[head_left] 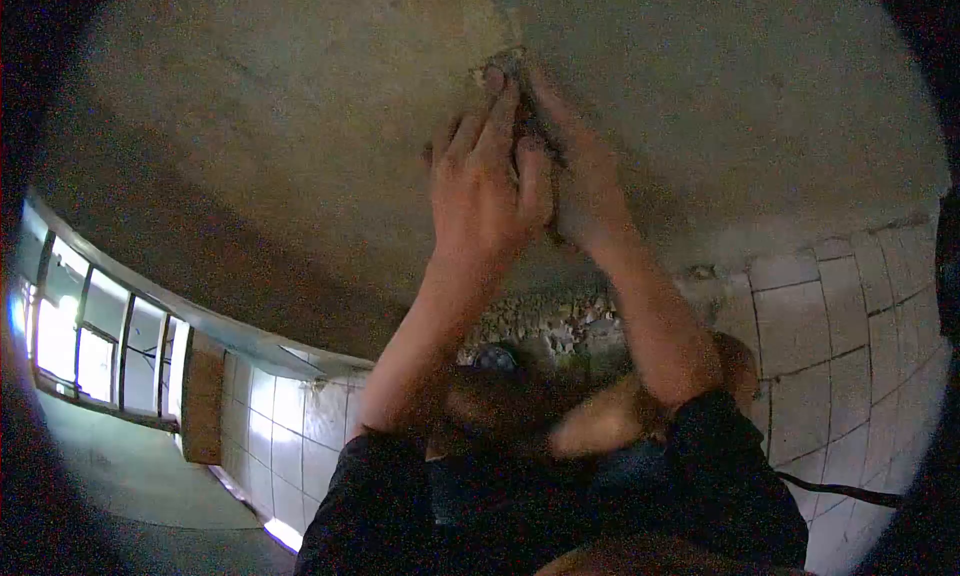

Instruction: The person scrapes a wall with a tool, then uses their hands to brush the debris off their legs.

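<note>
Both my arms reach up to a stained, plaster-like surface (300, 126) in the upper part of the head view. My left hand (485, 176) lies against it, back of the hand showing, fingers stretched and somewhat apart, the index fingertip at a small chipped patch (500, 61). Just right of it, my right hand (580, 166) is turned edge-on, its fingers extended up to the same patch. Between the hands runs a dark, narrow shape (538, 136); what it is and whether the right hand grips it is too blurred to tell.
White tiled walls (810, 326) stand at the right and lower left. A barred window (100, 346) is at the far left. Rough, flaking material (560, 326) shows between my forearms. A dark cable (840, 490) runs at the lower right.
</note>
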Demonstrator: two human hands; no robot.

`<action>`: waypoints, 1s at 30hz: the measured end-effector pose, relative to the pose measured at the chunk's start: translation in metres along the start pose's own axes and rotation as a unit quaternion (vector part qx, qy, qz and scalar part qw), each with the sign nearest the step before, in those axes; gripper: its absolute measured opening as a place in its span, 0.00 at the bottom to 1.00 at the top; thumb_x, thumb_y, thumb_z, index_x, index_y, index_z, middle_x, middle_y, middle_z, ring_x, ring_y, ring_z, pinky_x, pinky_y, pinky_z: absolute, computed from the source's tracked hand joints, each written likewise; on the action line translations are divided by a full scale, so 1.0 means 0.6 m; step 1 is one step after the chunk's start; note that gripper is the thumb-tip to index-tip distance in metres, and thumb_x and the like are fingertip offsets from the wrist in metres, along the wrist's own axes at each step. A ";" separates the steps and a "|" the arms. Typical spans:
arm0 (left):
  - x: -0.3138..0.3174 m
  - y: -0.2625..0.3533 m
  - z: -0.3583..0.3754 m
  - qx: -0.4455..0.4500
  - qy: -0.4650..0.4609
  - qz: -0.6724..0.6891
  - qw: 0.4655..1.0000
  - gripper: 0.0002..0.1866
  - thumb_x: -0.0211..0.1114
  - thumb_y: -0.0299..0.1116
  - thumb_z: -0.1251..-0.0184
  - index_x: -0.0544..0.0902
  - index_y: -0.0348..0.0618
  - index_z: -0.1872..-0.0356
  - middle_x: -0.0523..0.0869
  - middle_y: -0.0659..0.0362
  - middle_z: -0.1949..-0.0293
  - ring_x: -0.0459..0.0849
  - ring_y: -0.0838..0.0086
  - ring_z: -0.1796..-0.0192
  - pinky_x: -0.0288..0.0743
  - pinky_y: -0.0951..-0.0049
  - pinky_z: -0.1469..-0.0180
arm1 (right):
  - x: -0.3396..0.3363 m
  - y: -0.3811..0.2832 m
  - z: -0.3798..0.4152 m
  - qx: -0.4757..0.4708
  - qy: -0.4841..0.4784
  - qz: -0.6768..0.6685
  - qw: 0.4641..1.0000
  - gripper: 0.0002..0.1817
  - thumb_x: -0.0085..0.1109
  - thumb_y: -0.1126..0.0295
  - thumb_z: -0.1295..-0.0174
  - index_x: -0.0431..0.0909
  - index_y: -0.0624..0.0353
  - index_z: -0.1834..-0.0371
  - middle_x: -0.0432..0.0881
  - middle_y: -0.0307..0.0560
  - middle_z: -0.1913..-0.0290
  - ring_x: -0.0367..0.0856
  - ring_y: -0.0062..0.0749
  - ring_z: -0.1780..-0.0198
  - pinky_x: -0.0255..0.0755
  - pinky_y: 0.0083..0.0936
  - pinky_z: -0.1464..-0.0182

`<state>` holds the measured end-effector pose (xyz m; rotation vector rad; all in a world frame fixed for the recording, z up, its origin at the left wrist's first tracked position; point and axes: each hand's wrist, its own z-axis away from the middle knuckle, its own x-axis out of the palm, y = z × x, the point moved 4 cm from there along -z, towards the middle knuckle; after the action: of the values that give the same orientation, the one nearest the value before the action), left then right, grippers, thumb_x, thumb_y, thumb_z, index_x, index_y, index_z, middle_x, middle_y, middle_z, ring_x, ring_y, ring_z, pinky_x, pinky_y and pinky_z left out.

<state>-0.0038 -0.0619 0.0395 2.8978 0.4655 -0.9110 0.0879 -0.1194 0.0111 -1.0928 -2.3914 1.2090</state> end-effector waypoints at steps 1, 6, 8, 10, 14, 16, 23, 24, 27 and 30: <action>-0.013 0.013 -0.007 -0.002 0.017 -0.004 1.000 0.26 0.56 0.37 0.38 0.77 0.37 0.39 0.79 0.45 0.39 0.79 0.45 0.44 0.66 0.47 0.39 | 0.002 0.005 -0.004 0.005 -0.001 0.002 1.000 0.30 0.47 0.72 0.31 0.58 0.56 0.24 0.65 0.56 0.27 0.63 0.46 0.27 0.57 0.35 0.27; 0.002 -0.020 -0.018 -0.014 0.010 0.111 0.994 0.25 0.55 0.37 0.37 0.78 0.36 0.40 0.80 0.44 0.41 0.79 0.46 0.43 0.65 0.48 0.37 | 0.005 -0.028 -0.017 -0.095 0.001 0.041 0.995 0.35 0.52 0.70 0.34 0.55 0.56 0.23 0.68 0.58 0.29 0.66 0.46 0.28 0.57 0.36 0.27; -0.007 -0.015 -0.027 0.012 0.016 0.091 0.996 0.25 0.55 0.37 0.37 0.78 0.36 0.41 0.81 0.43 0.43 0.80 0.48 0.44 0.65 0.49 0.37 | 0.000 -0.021 -0.009 -0.078 0.004 0.031 0.996 0.35 0.53 0.70 0.34 0.54 0.56 0.23 0.68 0.58 0.30 0.66 0.45 0.29 0.58 0.35 0.27; -0.008 -0.016 -0.025 0.029 0.047 0.061 0.997 0.25 0.55 0.37 0.37 0.78 0.35 0.41 0.81 0.43 0.43 0.80 0.48 0.44 0.65 0.49 0.37 | 0.014 -0.013 -0.014 -0.081 0.003 0.018 0.997 0.36 0.55 0.70 0.35 0.54 0.57 0.23 0.69 0.57 0.30 0.66 0.45 0.29 0.58 0.35 0.28; -0.012 -0.031 -0.031 0.025 0.032 0.112 0.993 0.25 0.55 0.37 0.39 0.78 0.34 0.41 0.81 0.43 0.42 0.79 0.45 0.44 0.65 0.50 0.36 | 0.030 0.011 -0.021 -0.057 0.041 -0.027 0.997 0.35 0.54 0.71 0.33 0.55 0.54 0.23 0.68 0.55 0.29 0.65 0.42 0.28 0.58 0.34 0.27; -0.009 -0.028 -0.013 0.011 0.013 0.073 0.997 0.26 0.56 0.37 0.39 0.77 0.34 0.41 0.81 0.43 0.42 0.79 0.45 0.44 0.64 0.50 0.35 | 0.029 0.020 -0.019 -0.006 0.017 -0.037 0.999 0.34 0.53 0.71 0.32 0.56 0.53 0.23 0.67 0.55 0.29 0.65 0.42 0.28 0.58 0.34 0.27; -0.005 -0.036 -0.021 0.031 0.034 0.136 0.990 0.27 0.57 0.37 0.40 0.77 0.33 0.40 0.82 0.43 0.43 0.78 0.44 0.43 0.66 0.49 0.36 | 0.032 0.017 -0.016 -0.064 0.048 -0.041 0.996 0.31 0.49 0.69 0.29 0.56 0.50 0.23 0.65 0.50 0.26 0.63 0.39 0.27 0.57 0.33 0.27; -0.007 -0.031 -0.011 0.029 0.037 0.138 0.989 0.27 0.57 0.37 0.40 0.77 0.33 0.40 0.82 0.43 0.43 0.78 0.44 0.43 0.66 0.49 0.36 | 0.032 0.021 -0.012 -0.093 0.061 -0.049 0.993 0.31 0.48 0.69 0.29 0.56 0.48 0.23 0.65 0.50 0.26 0.64 0.39 0.27 0.56 0.33 0.27; 0.001 -0.027 -0.002 -0.026 0.014 0.045 0.999 0.26 0.58 0.37 0.41 0.79 0.36 0.42 0.82 0.43 0.44 0.79 0.45 0.43 0.68 0.49 0.38 | 0.021 -0.008 -0.003 0.008 0.034 0.045 0.998 0.31 0.47 0.70 0.30 0.57 0.47 0.23 0.65 0.51 0.26 0.64 0.40 0.27 0.57 0.34 0.27; 0.009 -0.032 -0.010 0.033 0.058 0.129 0.989 0.25 0.59 0.38 0.42 0.80 0.40 0.43 0.83 0.46 0.44 0.79 0.47 0.44 0.69 0.48 0.40 | 0.018 0.003 -0.017 -0.075 0.064 0.034 0.995 0.31 0.47 0.70 0.30 0.58 0.46 0.23 0.65 0.51 0.27 0.66 0.41 0.28 0.59 0.34 0.28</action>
<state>-0.0023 -0.0411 0.0421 2.9861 0.0624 -0.7358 0.0864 -0.1051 0.0147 -1.2661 -2.3964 0.9590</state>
